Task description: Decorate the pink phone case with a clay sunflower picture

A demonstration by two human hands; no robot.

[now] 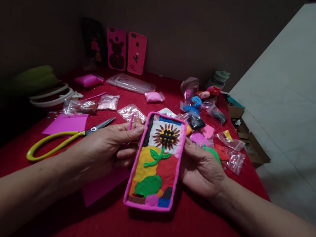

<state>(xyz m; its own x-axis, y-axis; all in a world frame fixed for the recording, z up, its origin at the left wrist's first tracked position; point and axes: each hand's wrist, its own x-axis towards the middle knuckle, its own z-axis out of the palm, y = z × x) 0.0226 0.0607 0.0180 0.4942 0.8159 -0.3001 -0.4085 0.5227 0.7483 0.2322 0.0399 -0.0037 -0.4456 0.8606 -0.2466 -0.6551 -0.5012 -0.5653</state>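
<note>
Between both hands I hold up a phone case (157,166) covered in coloured clay. It has a pink rim, a sunflower with a green stem, and patches of yellow, red, green and blue. My left hand (121,142) grips its left edge and also has a thin pink stick (130,126) between the fingers. At the upper right edge, my right hand (203,165) pinches the case with thumb and fingers. Pink paper (103,185) lies under my left hand. Yellow-handled scissors (75,136) rest on the cloth beside my left forearm.
The table has a red cloth (203,228). Bags of clay (196,120) spread on the right; a pink packet (89,80) lies left. Decorated cases (136,53) lean on the back wall. A clear case (132,83) lies before them. Cardboard boxes (249,144) stand beyond the right edge.
</note>
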